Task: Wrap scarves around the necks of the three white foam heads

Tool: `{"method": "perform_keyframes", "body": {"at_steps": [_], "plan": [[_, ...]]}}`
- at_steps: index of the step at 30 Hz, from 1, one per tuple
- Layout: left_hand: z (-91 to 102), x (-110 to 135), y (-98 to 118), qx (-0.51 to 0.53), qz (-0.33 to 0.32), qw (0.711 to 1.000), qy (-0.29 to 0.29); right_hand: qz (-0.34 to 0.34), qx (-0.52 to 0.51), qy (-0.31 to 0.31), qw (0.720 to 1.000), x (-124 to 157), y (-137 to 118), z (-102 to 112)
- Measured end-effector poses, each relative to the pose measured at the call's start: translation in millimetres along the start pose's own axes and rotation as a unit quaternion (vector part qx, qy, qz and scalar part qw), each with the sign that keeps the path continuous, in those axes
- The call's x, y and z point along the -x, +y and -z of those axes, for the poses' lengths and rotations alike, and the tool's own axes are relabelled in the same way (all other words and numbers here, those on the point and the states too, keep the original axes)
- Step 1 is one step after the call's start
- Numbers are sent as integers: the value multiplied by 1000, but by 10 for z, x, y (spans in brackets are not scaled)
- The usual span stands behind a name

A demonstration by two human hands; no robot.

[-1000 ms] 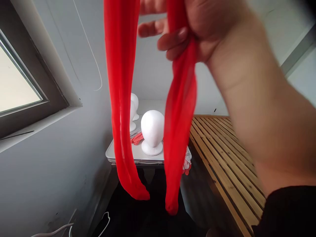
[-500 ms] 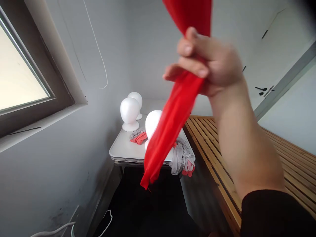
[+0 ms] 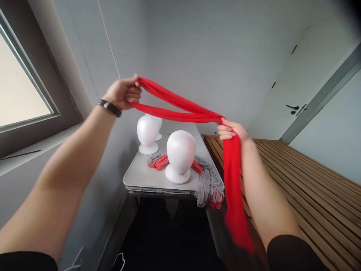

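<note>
We hold the red stockings (image 3: 183, 109) up over the desk (image 3: 146, 177), w/ left hand (image 3: 124, 92) & right hand (image 3: 229, 130) fingers pinching it. Looks thin, stretchy, light; snags easily, so grip bunched ends.

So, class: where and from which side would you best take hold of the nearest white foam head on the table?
Grip the foam head at its narrow neck, just above the flared base, coming from the front edge of the table. The dome is smooth and wide, and the grey and red fabric crowds its right side and the back.
</note>
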State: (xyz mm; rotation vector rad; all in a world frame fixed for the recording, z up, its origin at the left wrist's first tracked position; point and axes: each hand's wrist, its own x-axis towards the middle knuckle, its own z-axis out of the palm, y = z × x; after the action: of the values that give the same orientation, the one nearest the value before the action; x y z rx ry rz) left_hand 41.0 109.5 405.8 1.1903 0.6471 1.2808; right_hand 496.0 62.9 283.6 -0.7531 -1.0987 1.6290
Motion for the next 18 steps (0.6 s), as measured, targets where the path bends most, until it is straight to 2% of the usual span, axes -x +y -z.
{"method": "perform_keyframes", "body": {"at_steps": [2, 3, 4, 7, 9, 12, 15, 18], "plan": [[-142, -212, -478, 13, 26, 999, 16, -31, -24, 124, 992, -397, 174, -28], [-199, -295, -742, 30, 34, 997, 55, -42, -24, 152, 987, -560, 284, -32], [-236, -349, -1007, 40, 43, 995, 83, -52, -20, 174, 983, -691, 411, -27], [-196, -270, -1755, 54, 50, 994, 85, -89, -2, 197, 976, -850, 873, 31], [-65, -12, -2191, 53, 61, 992, 95, -111, 7, 205, 973, -771, 1230, 76], [162, 546, -2728, 66, 80, 989, 105, -129, 13, 207, 970, -472, 1792, 91], [294, 1057, -3114, 115, 146, 979, 79, -114, 16, 209, 971, -151, 2303, 25], [287, 1327, -3361, 155, 223, 962, 36, -38, 18, 217, 975, 6, 2671, -79]]}}
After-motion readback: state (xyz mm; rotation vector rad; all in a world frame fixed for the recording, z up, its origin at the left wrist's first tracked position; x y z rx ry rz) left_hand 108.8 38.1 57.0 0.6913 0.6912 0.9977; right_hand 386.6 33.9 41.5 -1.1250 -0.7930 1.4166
